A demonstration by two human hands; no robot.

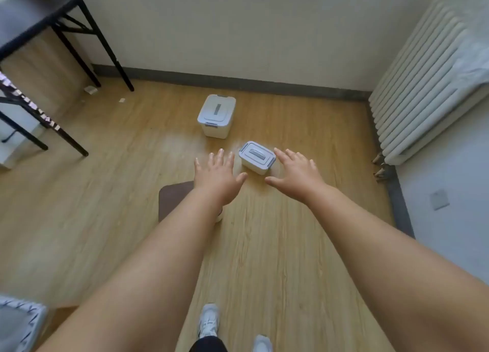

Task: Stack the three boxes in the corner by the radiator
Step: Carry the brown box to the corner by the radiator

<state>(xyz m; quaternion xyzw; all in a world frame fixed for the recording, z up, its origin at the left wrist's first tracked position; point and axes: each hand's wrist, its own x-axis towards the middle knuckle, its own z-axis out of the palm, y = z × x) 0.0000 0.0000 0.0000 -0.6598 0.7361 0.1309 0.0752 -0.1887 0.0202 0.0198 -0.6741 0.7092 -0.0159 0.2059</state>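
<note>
From the head view, the left hand (215, 175) and right hand (296, 173), both spread wide and empty, flank the small box (257, 157) on the floor, near the larger box (216, 115); it looks rigid, light, slick plastic, best gripped by its 2 short sides.

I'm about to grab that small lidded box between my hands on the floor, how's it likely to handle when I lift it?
The small box looks like rigid plastic, so it should keep its shape. Its clipped lid probably stays on. Low and flat-based, it is unlikely to roll or tip. Weight is unclear, since its contents are hidden. Both the left hand and right hand are open beside it.
</note>
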